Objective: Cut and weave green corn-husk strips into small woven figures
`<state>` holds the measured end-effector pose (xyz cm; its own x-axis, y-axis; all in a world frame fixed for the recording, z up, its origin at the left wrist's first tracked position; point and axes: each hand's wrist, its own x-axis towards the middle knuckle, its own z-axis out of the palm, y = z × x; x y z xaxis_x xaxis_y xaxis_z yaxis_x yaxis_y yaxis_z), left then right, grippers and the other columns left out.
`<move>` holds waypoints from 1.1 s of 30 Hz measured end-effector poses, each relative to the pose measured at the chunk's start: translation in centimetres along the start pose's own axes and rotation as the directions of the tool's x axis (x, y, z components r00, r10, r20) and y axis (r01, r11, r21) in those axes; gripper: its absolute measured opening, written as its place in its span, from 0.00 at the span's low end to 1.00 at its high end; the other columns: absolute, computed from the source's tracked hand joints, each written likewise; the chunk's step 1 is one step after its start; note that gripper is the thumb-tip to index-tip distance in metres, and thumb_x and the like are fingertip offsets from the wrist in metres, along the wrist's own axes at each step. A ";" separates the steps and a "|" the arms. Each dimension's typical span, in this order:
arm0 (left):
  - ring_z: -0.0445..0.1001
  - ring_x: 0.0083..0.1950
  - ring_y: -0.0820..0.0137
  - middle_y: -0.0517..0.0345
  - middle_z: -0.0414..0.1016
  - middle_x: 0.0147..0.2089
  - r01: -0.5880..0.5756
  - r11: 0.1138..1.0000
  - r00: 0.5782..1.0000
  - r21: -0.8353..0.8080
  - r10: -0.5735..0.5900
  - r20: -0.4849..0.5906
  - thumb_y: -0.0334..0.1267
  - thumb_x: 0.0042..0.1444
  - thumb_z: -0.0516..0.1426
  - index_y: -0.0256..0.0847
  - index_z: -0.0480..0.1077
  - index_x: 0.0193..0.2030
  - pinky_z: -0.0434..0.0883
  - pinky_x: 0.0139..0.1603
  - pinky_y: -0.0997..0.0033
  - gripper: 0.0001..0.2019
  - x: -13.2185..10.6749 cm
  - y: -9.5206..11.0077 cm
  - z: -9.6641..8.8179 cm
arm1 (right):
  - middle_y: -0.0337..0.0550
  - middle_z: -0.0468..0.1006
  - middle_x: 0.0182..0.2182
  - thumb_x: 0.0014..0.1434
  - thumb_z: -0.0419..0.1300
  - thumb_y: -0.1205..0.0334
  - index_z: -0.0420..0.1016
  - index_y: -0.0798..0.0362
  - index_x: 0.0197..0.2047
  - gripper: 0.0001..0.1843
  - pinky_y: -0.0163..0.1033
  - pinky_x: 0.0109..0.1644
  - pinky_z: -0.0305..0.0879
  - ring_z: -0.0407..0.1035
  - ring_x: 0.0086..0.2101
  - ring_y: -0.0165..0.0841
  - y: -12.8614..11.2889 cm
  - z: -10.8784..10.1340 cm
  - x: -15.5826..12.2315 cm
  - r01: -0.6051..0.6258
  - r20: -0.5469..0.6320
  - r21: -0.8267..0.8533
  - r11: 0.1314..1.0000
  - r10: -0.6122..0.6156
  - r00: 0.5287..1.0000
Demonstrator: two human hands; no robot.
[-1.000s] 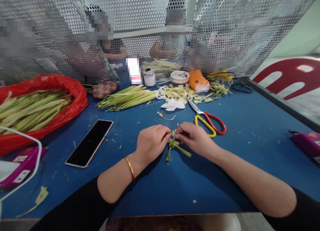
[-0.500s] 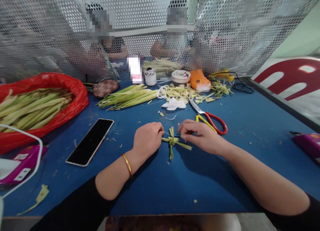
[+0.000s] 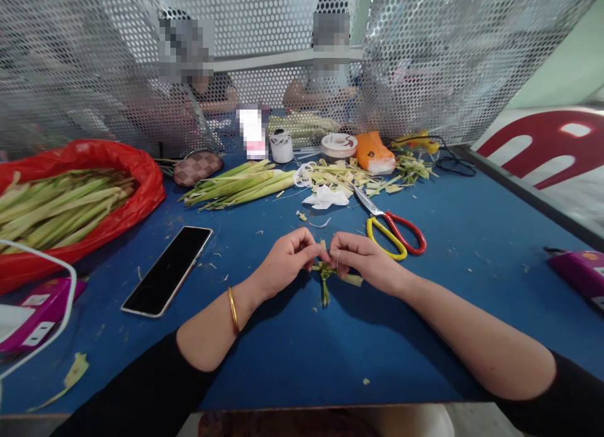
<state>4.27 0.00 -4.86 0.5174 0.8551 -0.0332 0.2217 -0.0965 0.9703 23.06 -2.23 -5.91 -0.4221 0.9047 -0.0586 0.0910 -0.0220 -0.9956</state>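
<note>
A small cross-shaped piece of woven green leaf strips (image 3: 325, 273) lies on the blue table, its far part covered by my fingers. Above it, my left hand (image 3: 293, 255) is closed with the fingertips pinched on a thin white thread. My right hand (image 3: 361, 259) is closed too, pinching the thread close to the left fingertips, which nearly touch it. Most of the thread is hidden by the fingers. Scissors (image 3: 395, 234) with one red and one yellow handle lie just beyond my right hand.
A black phone (image 3: 167, 270) lies at left, near a red plastic bag (image 3: 153, 194) of long leaves. At the back are a leaf bundle (image 3: 236, 186), a thread spool (image 3: 282, 147), a tape roll (image 3: 338, 146), an orange packet (image 3: 374, 151) and crumpled tissue (image 3: 325, 198). People sit behind the perforated screen.
Both hands have come together over the woven leaf piece, from being apart on its two sides with the thread stretched between them. The view has shifted slightly.
</note>
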 end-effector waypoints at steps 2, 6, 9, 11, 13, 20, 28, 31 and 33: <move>0.64 0.25 0.76 0.62 0.72 0.28 -0.019 0.995 1.000 0.099 0.019 0.006 0.39 0.60 0.52 0.41 0.61 0.29 0.63 0.29 0.74 0.09 0.0 0.0 0.0 | 0.33 0.65 0.23 0.61 0.55 0.55 0.62 0.52 0.29 0.12 0.33 0.27 0.55 0.60 0.23 0.26 0.0 0.1 0.0 0.009 -0.002 -0.042 0.999 -0.009 1.000; 0.66 0.28 0.74 0.65 0.70 0.25 -0.054 0.922 0.997 0.383 0.073 -0.035 0.37 0.59 0.52 0.41 0.62 0.28 0.61 0.31 0.73 0.09 -0.1 -0.1 0.1 | 0.31 0.60 0.21 0.64 0.51 0.57 0.60 0.51 0.29 0.13 0.34 0.27 0.52 0.53 0.23 0.27 0.0 0.4 -0.2 0.065 0.004 -0.227 0.972 -0.066 0.998; 0.66 0.27 0.74 0.66 0.70 0.24 -0.039 0.884 0.997 0.466 0.066 -0.042 0.36 0.60 0.52 0.41 0.61 0.28 0.60 0.30 0.72 0.08 -0.2 -0.1 0.1 | 0.32 0.58 0.23 0.64 0.50 0.59 0.59 0.51 0.28 0.12 0.35 0.30 0.52 0.52 0.26 0.28 -0.2 0.6 -0.4 0.092 0.011 -0.362 0.928 -0.094 0.995; 0.66 0.27 0.73 0.65 0.70 0.24 -0.041 0.869 0.997 0.493 0.068 -0.036 0.36 0.60 0.51 0.42 0.61 0.29 0.59 0.29 0.72 0.08 -0.2 -0.1 0.1 | 0.32 0.58 0.24 0.64 0.49 0.60 0.59 0.51 0.28 0.12 0.35 0.31 0.53 0.52 0.27 0.28 -0.3 0.6 -0.4 0.097 0.018 -0.409 0.907 -0.099 0.995; 0.66 0.27 0.73 0.65 0.70 0.24 -0.038 0.858 0.997 0.513 0.071 -0.044 0.36 0.59 0.51 0.42 0.62 0.29 0.58 0.29 0.72 0.07 -0.3 -0.2 0.0 | 0.33 0.59 0.24 0.64 0.49 0.60 0.58 0.51 0.28 0.12 0.35 0.31 0.53 0.53 0.27 0.28 -0.2 0.7 -0.3 0.098 0.009 -0.422 0.901 -0.104 0.995; 0.69 0.33 0.73 0.59 0.74 0.32 -0.125 0.941 0.970 0.315 0.183 -0.159 0.42 0.57 0.56 0.39 0.68 0.29 0.65 0.34 0.72 0.10 -0.1 -0.2 -0.1 | 0.29 0.59 0.20 0.61 0.54 0.60 0.64 0.51 0.37 0.05 0.32 0.25 0.51 0.53 0.21 0.25 0.6 1.0 0.1 0.067 -0.076 -0.230 0.971 -0.087 0.993; 0.74 0.43 0.68 0.50 0.75 0.47 -0.043 0.999 0.886 -0.015 0.032 -0.462 0.44 0.51 0.62 0.39 0.71 0.46 0.72 0.41 0.68 0.18 -0.2 -0.4 0.8 | 0.31 0.63 0.18 0.58 0.58 0.48 0.63 0.51 0.25 0.18 0.33 0.25 0.55 0.56 0.20 0.26 -0.2 1.4 0.3 0.048 -0.218 0.018 0.999 -0.042 0.975; 0.76 0.37 0.70 0.49 0.76 0.42 0.164 0.942 0.880 -0.293 -0.274 -0.389 0.45 0.52 0.62 0.36 0.68 0.50 0.73 0.37 0.69 0.22 -0.7 0.1 1.3 | 0.33 0.66 0.19 0.55 0.61 0.46 0.67 0.52 0.27 0.18 0.35 0.28 0.58 0.59 0.21 0.26 -0.6 1.3 0.3 0.078 -0.303 0.152 0.985 -0.029 0.953; 0.77 0.37 0.69 0.48 0.77 0.42 0.219 0.866 0.849 -0.449 -0.396 -0.351 0.43 0.52 0.63 0.36 0.65 0.54 0.74 0.39 0.68 0.24 -1.1 0.4 1.6 | 0.34 0.67 0.19 0.55 0.62 0.46 0.68 0.52 0.28 0.18 0.35 0.29 0.59 0.60 0.22 0.27 -0.7 1.2 0.2 0.104 -0.319 0.199 0.974 -0.036 0.947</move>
<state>5.13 -1.76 -4.82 0.0614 0.9425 -0.3287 -0.0663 0.3324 0.9408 21.81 -2.55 -5.34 -0.1148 0.9934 0.0035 -0.1346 -0.0120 -0.9908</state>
